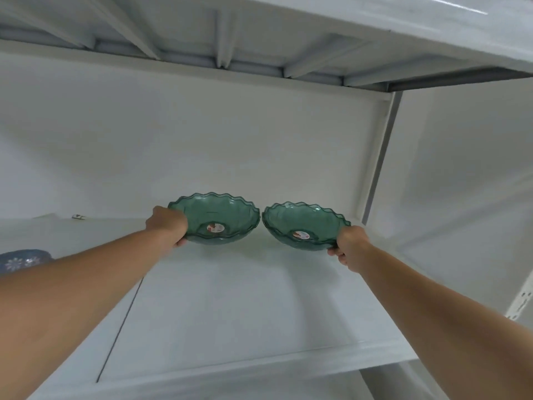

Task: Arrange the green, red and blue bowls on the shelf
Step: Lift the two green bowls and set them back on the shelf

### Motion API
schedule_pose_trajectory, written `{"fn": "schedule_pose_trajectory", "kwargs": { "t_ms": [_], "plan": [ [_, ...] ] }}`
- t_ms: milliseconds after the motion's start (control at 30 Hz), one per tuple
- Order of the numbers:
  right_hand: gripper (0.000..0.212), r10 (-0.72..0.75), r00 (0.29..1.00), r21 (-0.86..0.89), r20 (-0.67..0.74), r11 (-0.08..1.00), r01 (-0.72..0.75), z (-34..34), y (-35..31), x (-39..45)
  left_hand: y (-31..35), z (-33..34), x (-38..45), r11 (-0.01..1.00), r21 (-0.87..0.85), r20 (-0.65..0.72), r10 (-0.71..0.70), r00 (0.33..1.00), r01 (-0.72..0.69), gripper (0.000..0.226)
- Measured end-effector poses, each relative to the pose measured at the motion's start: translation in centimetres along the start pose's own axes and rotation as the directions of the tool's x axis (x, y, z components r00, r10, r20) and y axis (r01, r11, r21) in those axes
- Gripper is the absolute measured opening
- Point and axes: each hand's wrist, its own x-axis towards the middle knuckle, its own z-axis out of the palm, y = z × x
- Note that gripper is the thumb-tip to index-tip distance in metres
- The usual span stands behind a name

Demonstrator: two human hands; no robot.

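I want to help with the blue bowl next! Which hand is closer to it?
Left. The left hand is nearer the blue patterned bowl at the shelf's left edge; the right hand is farther, holding a green scalloped plastic bowl.

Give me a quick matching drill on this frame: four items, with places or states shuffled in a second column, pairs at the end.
Column 1:
1. left green bowl
2. right green bowl
3. blue bowl
4. sticker

Column 2:
A. at the far left edge of the view, no hand on it
B. gripped at its rim by the right hand
C. stuck at the bottom of a bowl
D. gripped at its rim by the left hand

Pairs: 1-D, 2-B, 3-A, 4-C
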Motion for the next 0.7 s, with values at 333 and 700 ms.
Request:
{"fn": "schedule_pose_trajectory", "kwargs": {
  "t_ms": [333, 700],
  "plan": [
    [0.039, -0.101, 0.990, -0.108, 0.096, 0.988, 0.111, -3.7, 1.0, 10.4, 0.0, 10.1, -2.3, 0.986, -0.091, -0.097, -0.148, 0.984, 0.139, 0.039],
    [0.040, -0.120, 0.988, -0.161, 0.096, 0.978, 0.134, -3.4, 1.1, 14.3, 0.2, 11.9, -2.2, 0.990, -0.036, -0.103, -0.137, 0.985, 0.134, 0.044]
  ]
}}
